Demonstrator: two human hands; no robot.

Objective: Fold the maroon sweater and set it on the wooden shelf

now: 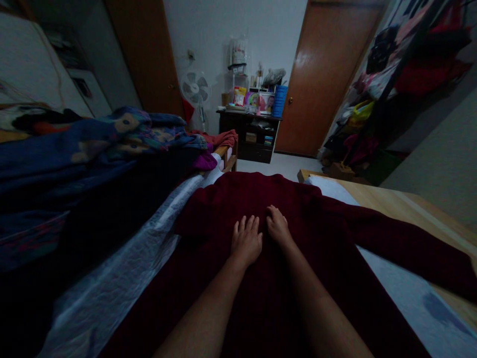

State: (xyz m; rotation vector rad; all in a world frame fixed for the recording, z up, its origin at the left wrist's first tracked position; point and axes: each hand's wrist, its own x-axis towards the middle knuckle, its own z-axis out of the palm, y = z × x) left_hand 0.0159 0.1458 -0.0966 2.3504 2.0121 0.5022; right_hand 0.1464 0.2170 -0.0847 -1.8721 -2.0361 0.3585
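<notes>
A dark red long-sleeved garment (268, 293), perhaps a coat, lies spread out in front of me. One sleeve (402, 238) stretches to the right, while the left sleeve looks folded in close to the body. My left hand (246, 242) rests flat on the upper part of the cloth, fingers extended and slightly apart. Just to its right and a little farther off, my right hand (278, 226) also touches the cloth, its fingers loosely bent and nothing visible in them. The red cloth is so dark that its seams are hard to make out.
Under the garment is a white sheet (122, 278) over a wooden surface (410, 204). Blue patterned cloth (104, 139) is heaped at left. Beyond stand a fan (196, 88), a dark cabinet (242, 132) bearing several items, and a wooden door (316, 74). Clothes (428, 64) hang at right.
</notes>
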